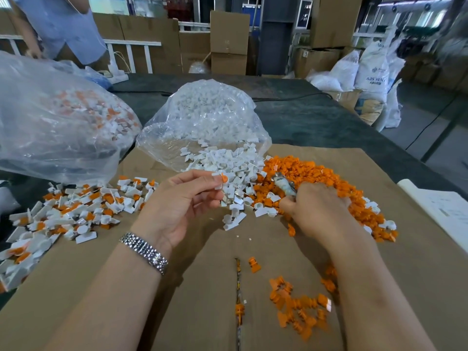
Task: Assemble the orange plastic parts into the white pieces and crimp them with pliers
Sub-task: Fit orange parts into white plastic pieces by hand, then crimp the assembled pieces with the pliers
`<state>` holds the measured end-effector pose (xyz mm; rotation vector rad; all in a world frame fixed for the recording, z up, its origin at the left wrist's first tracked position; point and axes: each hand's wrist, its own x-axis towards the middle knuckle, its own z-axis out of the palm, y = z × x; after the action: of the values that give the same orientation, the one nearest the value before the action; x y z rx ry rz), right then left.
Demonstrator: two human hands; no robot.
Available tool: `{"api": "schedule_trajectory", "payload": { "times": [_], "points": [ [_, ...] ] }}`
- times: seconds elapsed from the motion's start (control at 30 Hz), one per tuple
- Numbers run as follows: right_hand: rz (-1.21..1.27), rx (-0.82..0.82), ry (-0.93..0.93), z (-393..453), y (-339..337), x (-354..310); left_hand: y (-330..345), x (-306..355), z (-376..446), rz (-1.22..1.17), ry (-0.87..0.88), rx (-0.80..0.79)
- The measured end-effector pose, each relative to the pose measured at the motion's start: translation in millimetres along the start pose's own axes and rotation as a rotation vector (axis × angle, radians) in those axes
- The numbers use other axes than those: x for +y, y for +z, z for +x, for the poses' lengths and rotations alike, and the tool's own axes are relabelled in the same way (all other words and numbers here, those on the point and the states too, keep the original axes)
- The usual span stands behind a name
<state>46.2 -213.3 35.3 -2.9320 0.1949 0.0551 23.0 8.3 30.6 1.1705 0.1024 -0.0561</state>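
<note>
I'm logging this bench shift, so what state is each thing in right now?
Left hand: raised, fingers pinching a white piece with an orange part in it.
Right hand: down in the orange pile, gripping pliers.
Middle bag: open, white pieces spilling out.
Left bag: holds joined orange-and-white pieces.
Joined pieces: loose heap on the cardboard.

A factory floor or warehouse workshop. Stacked cartons (pixel 229 39) along the back, white resin sacks (pixel 372 69) heaped on the floor at right, bulk plastic bags (pixel 202 117) of small moulded parts spilling onto a long table (pixel 304 115) covered with brown cardboard (pixel 210 287). Bare concrete floor, metal racks behind.
</note>
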Motion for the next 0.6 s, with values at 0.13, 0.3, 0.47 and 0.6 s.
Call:
{"api": "schedule_trajectory", "payload": {
  "times": [0.13, 0.3, 0.47, 0.6],
  "points": [
    [0.381, 0.019, -0.111, -6, -14, 3, 0, 0, 1, -0.063, 0.021, 0.054],
    [0.802, -0.243, -0.244, -23, -34, -8, 0, -1, 2, -0.089, 0.074, 0.093],
    [0.791, -0.47, -0.343, -36, -23, -28, 0, -1, 0, -0.083, 0.105, 0.087],
    [0.724, -0.434, -0.397, -39, -20, -32, 2, -1, 0, -0.032, 0.133, 0.084]
  ]
}}
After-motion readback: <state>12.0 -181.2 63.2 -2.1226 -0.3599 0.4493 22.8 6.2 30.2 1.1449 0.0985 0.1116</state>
